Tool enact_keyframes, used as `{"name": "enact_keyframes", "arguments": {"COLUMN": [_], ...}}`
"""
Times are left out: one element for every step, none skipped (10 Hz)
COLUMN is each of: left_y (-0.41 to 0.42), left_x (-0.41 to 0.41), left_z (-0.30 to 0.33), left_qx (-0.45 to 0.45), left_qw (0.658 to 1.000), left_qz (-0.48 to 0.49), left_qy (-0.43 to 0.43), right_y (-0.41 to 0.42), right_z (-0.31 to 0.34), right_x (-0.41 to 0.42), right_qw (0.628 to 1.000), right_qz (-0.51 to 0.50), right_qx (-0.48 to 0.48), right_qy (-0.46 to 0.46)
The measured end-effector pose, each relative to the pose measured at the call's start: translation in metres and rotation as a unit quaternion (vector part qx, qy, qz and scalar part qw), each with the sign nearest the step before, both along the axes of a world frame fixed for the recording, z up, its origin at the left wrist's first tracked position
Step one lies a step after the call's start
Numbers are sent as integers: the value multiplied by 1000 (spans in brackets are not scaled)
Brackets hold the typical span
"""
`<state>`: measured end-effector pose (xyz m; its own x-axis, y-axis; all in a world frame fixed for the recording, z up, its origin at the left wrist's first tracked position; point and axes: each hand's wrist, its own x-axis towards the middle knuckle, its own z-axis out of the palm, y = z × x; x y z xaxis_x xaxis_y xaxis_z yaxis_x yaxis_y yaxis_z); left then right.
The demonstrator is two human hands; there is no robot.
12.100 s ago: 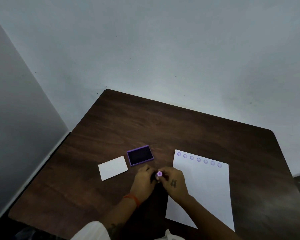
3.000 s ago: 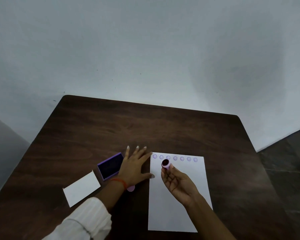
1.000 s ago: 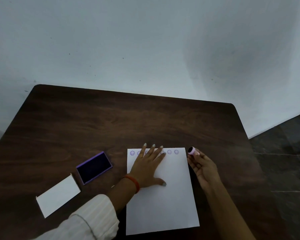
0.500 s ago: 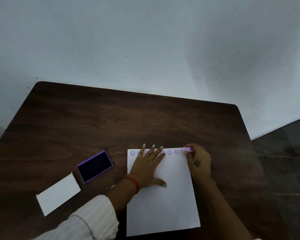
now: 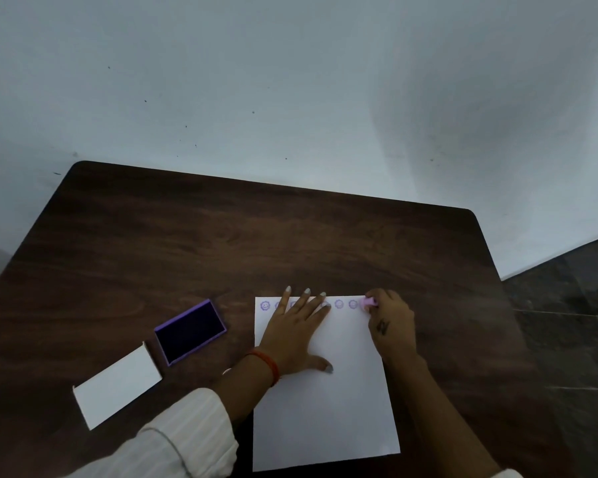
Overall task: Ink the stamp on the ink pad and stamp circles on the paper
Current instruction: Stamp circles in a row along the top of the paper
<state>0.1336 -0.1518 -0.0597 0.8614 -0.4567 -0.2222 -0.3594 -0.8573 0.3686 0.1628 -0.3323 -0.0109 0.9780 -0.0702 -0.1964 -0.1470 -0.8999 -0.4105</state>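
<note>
A white sheet of paper (image 5: 328, 408) lies on the dark wooden table (image 5: 221, 243) with a row of purple stamped circles (image 5: 339, 304) along its top edge. My left hand (image 5: 296, 334) lies flat on the paper's upper part, fingers spread, and covers some of the circles. My right hand (image 5: 390, 322) grips a small pink stamp (image 5: 368, 301) and presses it down at the paper's top right corner, at the end of the row. The open purple ink pad (image 5: 189, 331) sits to the left of the paper.
A white card-like lid (image 5: 118, 386) lies left of the ink pad near the table's front left. A pale wall stands behind the table. Dark floor shows past the table's right edge.
My right hand turned over from palm-up and brought the stamp down onto the paper's top right corner. My left hand stays flat on the sheet.
</note>
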Motion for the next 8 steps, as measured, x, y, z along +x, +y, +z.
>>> {"name": "enact_keyframes", "arguments": {"left_y": [0, 0, 1, 1, 1, 1, 1, 1], "left_x": [0, 0, 0, 0, -1, -1, -1, -1], "left_z": [0, 0, 0, 1, 1, 1, 1, 0], "left_qx": [1, 5, 0, -4, -3, -2, 0, -8], "left_qw": [1000, 1000, 1000, 1000, 1000, 1000, 1000, 1000], "left_qz": [1, -1, 0, 2, 1, 1, -1, 3], "left_qy": [0, -3, -3, 3, 4, 4, 3, 6], "right_y": [0, 2, 4, 5, 3, 3, 2, 0], "right_z": [1, 2, 4, 6, 7, 9, 9, 8], "right_x": [2, 3, 4, 4, 4, 5, 6, 8], "right_qw": [1000, 998, 997, 996, 994, 990, 988, 986], "right_qz": [4, 19, 34, 51, 78, 108, 124, 132], "right_qx": [-20, -42, -61, -72, -83, -88, -91, -94], "right_qy": [20, 36, 44, 28, 8, 11, 24, 25]}}
